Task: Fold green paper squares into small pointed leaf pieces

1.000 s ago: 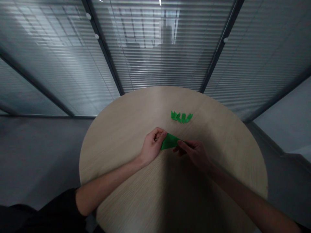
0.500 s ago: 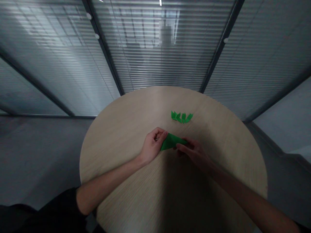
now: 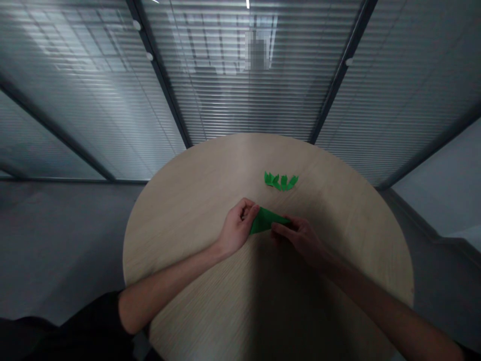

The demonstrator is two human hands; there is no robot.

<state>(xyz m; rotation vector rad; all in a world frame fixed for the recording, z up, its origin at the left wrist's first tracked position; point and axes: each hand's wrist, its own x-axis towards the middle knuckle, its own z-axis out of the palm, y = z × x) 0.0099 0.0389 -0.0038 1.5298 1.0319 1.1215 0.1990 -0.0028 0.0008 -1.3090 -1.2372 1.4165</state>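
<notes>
A green sheet of folded paper [image 3: 264,220], roughly triangular, is stretched between my two hands above the table. My left hand [image 3: 239,223] is closed on its wide left end, thumb lying on top. At the narrow right end, my right hand [image 3: 296,233] pinches the paper between thumb and fingers. Part of each end is hidden by the fingers. Just beyond my hands, several small folded green paper pieces [image 3: 283,182] lie in a short row on the table.
The round wooden table [image 3: 180,200] fills the middle of the view, with a dark shadow over its near right part. Behind it stand glass panels with blinds [image 3: 248,110] and dark frames [image 3: 165,80]. Grey floor [image 3: 67,230] shows at the left.
My hands and the green paper have shifted only very slightly; both keep their hold. The row of small pieces has not moved.
</notes>
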